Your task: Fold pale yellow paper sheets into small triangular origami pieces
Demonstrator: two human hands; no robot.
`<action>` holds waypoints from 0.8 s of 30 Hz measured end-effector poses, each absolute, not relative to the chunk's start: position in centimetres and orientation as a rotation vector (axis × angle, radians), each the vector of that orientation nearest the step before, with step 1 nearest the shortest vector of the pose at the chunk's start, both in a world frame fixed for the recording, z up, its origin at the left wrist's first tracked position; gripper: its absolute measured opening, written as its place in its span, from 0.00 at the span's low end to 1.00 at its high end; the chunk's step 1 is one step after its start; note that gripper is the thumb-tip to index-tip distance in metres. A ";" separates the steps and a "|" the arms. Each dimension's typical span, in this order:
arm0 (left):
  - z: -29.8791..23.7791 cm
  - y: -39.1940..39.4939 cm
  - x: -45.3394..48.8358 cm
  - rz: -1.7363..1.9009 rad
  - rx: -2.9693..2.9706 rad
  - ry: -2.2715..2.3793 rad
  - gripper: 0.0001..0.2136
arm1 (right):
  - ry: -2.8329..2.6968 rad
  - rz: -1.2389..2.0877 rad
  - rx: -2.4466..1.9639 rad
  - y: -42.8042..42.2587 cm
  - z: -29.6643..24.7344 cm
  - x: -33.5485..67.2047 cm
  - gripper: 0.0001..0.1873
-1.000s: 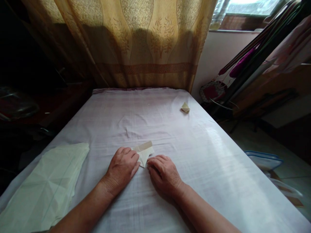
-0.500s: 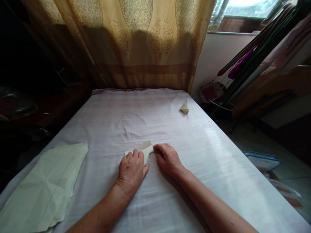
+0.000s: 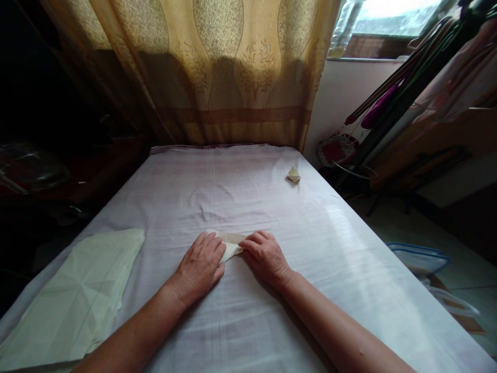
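A small cream piece of folded paper (image 3: 231, 244) lies on the white cloth-covered table (image 3: 248, 311), in the middle. My left hand (image 3: 201, 267) rests palm down on its left part, fingers flat and pressing it to the cloth. My right hand (image 3: 265, 255) is on its right part, fingers curled and pressing down on the fold. Most of the paper is hidden beneath the two hands.
A stack of pale green paper sheets (image 3: 73, 298) lies at the near left. A small folded paper piece (image 3: 294, 175) sits far right on the table. A patterned curtain (image 3: 217, 72) hangs behind. Clutter and a plastic tub (image 3: 419, 256) stand off the right edge.
The paper has been folded smaller and flatter. My left hand slid back left and down onto it; my right hand stayed at its right edge, pressing.
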State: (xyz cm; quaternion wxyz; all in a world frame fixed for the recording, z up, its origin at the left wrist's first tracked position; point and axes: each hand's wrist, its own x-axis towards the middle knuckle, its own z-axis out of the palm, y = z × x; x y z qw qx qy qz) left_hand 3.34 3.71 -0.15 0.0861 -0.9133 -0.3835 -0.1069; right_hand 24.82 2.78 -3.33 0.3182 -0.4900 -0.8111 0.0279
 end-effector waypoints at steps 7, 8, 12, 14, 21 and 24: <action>-2.6 1.5 3.7 -0.534 -2.760 -1.058 0.17 | -2.210 0.028 -1.363 2.6 -2.6 24.5 0.05; -2.9 1.2 3.8 -0.543 -2.766 -1.067 0.18 | -2.217 0.036 -1.361 2.6 -2.6 24.6 0.05; -3.2 1.0 3.9 -0.555 -2.788 -1.095 0.20 | -2.256 0.059 -1.361 3.2 -2.6 24.8 0.03; -3.0 1.1 3.9 -0.553 -2.805 -1.108 0.19 | -2.262 0.059 -1.364 3.5 -2.5 24.9 0.03; -2.6 1.2 4.0 -0.539 -2.861 -1.138 0.21 | -2.233 0.130 -1.360 4.1 -2.5 24.7 0.01; -2.6 1.3 4.2 -0.499 -2.887 -1.188 0.23 | -2.202 0.173 -1.395 4.1 -2.7 24.7 0.01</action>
